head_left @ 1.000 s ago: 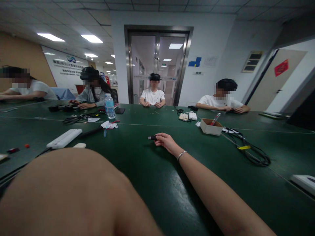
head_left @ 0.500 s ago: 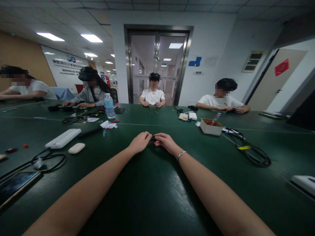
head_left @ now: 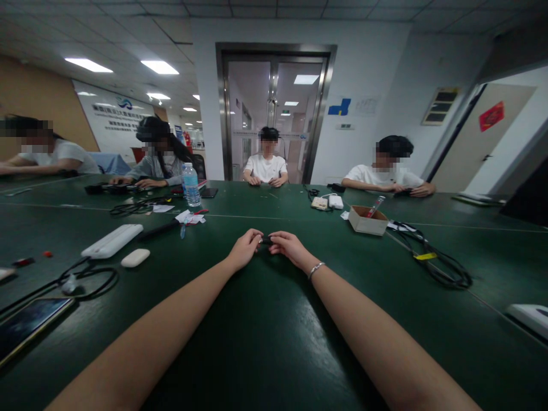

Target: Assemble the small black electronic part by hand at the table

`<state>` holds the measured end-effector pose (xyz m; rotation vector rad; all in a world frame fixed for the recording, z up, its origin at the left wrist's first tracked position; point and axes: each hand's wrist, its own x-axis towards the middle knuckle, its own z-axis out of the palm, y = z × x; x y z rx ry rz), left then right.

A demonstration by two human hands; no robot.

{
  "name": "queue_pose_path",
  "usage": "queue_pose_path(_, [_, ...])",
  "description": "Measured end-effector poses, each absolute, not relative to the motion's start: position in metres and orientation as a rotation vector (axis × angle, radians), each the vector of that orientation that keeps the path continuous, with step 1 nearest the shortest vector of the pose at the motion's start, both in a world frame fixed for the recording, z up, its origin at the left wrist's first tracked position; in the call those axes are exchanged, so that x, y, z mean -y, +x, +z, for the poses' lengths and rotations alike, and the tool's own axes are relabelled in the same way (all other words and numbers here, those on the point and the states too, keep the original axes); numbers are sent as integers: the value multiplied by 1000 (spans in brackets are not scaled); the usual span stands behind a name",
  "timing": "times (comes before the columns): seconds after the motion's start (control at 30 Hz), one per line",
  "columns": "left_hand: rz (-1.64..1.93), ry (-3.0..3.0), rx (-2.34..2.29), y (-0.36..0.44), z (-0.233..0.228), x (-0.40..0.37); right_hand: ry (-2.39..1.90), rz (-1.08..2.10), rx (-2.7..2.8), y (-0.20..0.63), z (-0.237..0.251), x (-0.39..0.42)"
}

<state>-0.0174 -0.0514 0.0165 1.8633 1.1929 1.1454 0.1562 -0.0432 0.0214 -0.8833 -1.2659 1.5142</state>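
On the green surface (head_left: pixel 265 319), the left hand (head_left: pixel 245 246) has joined the right hand (head_left: pixel 290 246), both now pinching a small dark connector (head_left: pixel 266 240) between closed fingertips.

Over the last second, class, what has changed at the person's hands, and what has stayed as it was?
The left hand came in from close under the camera, reached forward across the green table and took the free end of the small dark object. The right hand stayed on its other end. The cardboard box and water bottle did not move.
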Motion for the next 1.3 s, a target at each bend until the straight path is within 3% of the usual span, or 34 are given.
queue_pose_path(1.3, [1267,1939,-1154,-21,14,48,-841,1512,1368,158,25,44])
